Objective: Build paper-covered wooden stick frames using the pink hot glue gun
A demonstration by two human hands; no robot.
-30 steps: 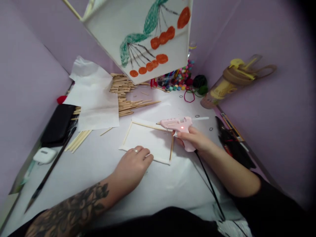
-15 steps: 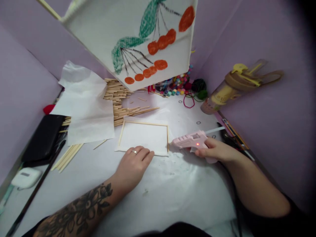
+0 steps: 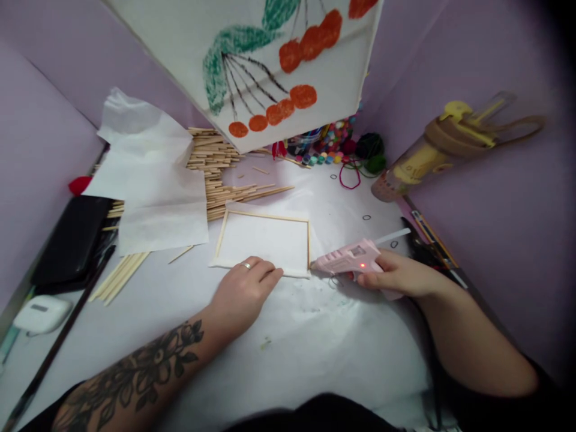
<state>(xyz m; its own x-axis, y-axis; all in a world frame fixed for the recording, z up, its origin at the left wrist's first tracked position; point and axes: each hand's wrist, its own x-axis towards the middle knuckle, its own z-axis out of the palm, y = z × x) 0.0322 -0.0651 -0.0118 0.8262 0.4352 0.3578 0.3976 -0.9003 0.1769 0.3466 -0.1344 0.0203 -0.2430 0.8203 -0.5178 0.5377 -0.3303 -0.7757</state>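
On the table lies a small rectangular frame of thin wooden sticks [image 3: 270, 217] over a white sheet [image 3: 265, 240]; its near edge is wrapped in white. My left hand [image 3: 243, 291], a ring on one finger, presses on that near edge with its fingers bent and close together; the fingertips are partly hidden. In my right hand [image 3: 396, 276] is a pale pink hot glue gun [image 3: 346, 257] with a red light on. A white glue stick [image 3: 395, 234] sticks out of its back. Its nozzle sits at the frame's near right corner.
A hanging panel painted with red cherries [image 3: 288, 72] covers the back. Wooden sticks [image 3: 216, 150] and white paper [image 3: 157, 210] lie behind left. At left are a black case [image 3: 72, 240], a white earbud case [image 3: 44, 314] and a brush [image 3: 63, 336]. A tumbler [image 3: 414, 156] stands right.
The glue gun's nozzle has moved slightly toward me along the frame's right side, down to the corner. My left hand stays on the near edge. The view has shifted a little.
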